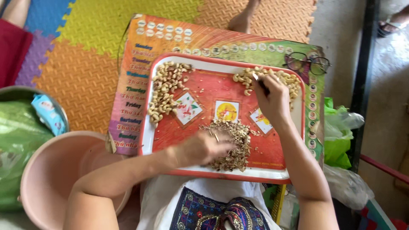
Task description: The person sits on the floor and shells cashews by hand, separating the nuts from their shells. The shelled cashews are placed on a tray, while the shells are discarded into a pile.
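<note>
Red, with a pale rim, the tray sits across my lap on a printed board. My left hand lies on the brown heap of cashew skins near the tray's front edge, fingers half curled and reaching into the heap; whether they pinch anything I cannot tell, since the fingertips sink among the flakes. My right hand is up at the far right corner, closed around a thin metal tool whose tip shows above my knuckles. The hand covers part of the right pile of pale cashews, so I cannot see if a nut is held under it. A second, larger pile of cashews lies along the left side of the tray, well apart from both hands.

Spectacles rest on the board just beyond the tray's right corner. A pink plastic basin stands left of my knee, its lower part cut off by the frame's edge and partly hidden behind my forearm. Green plastic bags bunch to the right, half behind the board.
</note>
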